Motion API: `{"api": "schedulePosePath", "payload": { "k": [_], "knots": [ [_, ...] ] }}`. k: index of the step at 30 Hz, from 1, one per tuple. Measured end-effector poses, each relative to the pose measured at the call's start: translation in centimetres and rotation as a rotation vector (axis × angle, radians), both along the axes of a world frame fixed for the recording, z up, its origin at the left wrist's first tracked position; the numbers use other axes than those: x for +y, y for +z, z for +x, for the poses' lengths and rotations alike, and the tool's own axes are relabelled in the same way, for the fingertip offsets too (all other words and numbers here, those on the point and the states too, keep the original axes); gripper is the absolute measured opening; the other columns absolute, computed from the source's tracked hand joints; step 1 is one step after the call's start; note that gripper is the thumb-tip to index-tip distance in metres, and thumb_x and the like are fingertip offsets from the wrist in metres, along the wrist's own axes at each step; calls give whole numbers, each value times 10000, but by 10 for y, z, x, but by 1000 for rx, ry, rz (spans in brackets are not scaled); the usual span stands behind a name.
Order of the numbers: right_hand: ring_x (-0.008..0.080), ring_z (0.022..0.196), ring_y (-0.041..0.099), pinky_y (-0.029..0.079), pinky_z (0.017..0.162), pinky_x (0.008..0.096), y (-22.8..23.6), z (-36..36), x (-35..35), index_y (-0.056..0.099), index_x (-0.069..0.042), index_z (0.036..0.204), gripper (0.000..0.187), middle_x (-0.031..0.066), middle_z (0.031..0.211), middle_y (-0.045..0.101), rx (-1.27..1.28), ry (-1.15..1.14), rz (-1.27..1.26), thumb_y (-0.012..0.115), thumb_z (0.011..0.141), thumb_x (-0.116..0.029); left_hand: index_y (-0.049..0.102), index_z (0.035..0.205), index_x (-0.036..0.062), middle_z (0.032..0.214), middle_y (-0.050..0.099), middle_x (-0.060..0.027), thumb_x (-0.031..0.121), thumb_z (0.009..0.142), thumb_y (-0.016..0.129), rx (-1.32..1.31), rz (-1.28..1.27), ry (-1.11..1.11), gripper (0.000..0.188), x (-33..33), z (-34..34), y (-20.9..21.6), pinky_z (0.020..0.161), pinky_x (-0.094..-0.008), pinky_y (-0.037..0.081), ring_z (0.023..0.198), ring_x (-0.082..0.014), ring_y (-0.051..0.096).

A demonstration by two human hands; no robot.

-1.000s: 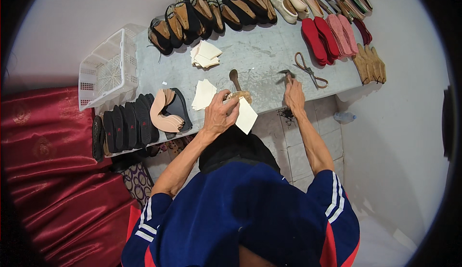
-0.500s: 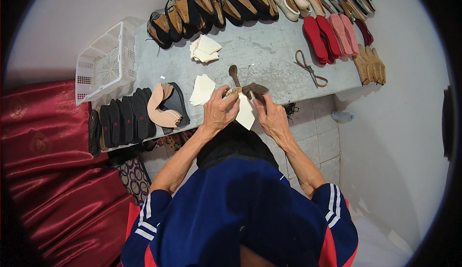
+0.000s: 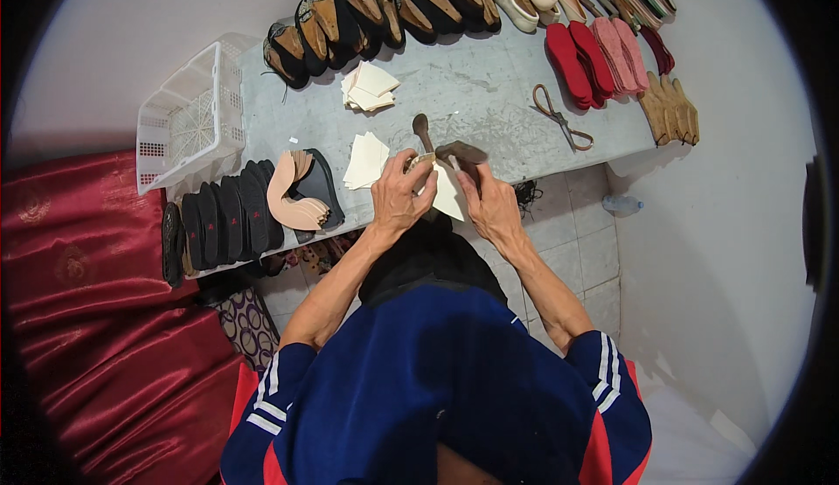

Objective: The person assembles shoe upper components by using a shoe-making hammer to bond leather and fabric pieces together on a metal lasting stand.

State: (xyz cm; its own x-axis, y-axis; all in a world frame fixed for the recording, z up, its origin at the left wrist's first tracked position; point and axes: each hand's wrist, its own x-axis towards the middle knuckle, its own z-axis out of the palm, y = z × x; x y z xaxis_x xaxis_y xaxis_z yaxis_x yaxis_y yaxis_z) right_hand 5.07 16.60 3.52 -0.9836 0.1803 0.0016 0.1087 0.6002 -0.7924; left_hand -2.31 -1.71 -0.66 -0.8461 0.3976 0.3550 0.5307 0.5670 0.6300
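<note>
Both of my hands meet at the table's near edge, around a thin white cut piece [image 3: 448, 195] that hangs toward my lap. The bent fingers of my left hand [image 3: 405, 195] close on its upper end. My right hand [image 3: 495, 210] is closed at its right edge, the thumb touching it; what its fingers hold is partly hidden. Just above them is a dark brown tool with a rounded, flat end [image 3: 421, 125]. A broader dark head [image 3: 461, 150] lies against the right fingertips; whether the two are joined, I cannot tell. Stacked white pieces [image 3: 366, 162] lie left.
Along the table's [image 3: 489, 74] back stand black patterned shoes [image 3: 360, 4] and pale shoes [image 3: 514, 3]. Scissors [image 3: 562, 116], red soles [image 3: 570, 65] and tan pieces [image 3: 669, 111] are right. Left are black soles [image 3: 232, 214], a beige curved stack [image 3: 293, 197] and a white basket [image 3: 188, 118].
The lower tip of the white piece has swung up and to the right. The dark head by my right fingers has shifted up slightly. My view has moved a little.
</note>
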Motion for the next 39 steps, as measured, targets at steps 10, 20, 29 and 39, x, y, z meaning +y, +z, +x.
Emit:
{"api": "schedulePosePath", "payload": {
  "k": [10,20,29,39],
  "knots": [
    [503,749,710,527,655,555,-12,-1,1,578,-47,1290,346,265,755,693,-56,3,37,571,1115,-346,805,1080,73,1241,689,-120,188,879,870,-165,200,32,240,-15,4,-8,738,-364,589,937,-253,729],
    [500,740,708,519,640,557,-3,1,-2,569,-59,1306,322,261,759,694,43,17,-14,584,1111,-315,802,1063,77,1247,701,-168,191,898,849,-52,127,-64,206,-20,-3,-9,800,-385,600,941,-304,742],
    [506,794,727,552,685,577,-6,6,-10,565,-54,1238,318,261,826,741,-10,35,43,619,1084,-326,797,1073,77,1245,705,-156,203,895,857,-48,122,-63,226,-19,-5,-12,769,-362,596,945,-283,745],
    [502,779,722,542,667,555,-12,4,-10,573,-55,1333,359,275,824,720,-35,1,36,572,1112,-337,798,1071,56,1265,704,-149,171,903,864,-126,161,-80,215,-35,-5,-11,703,-321,595,777,-208,754]
  ]
}}
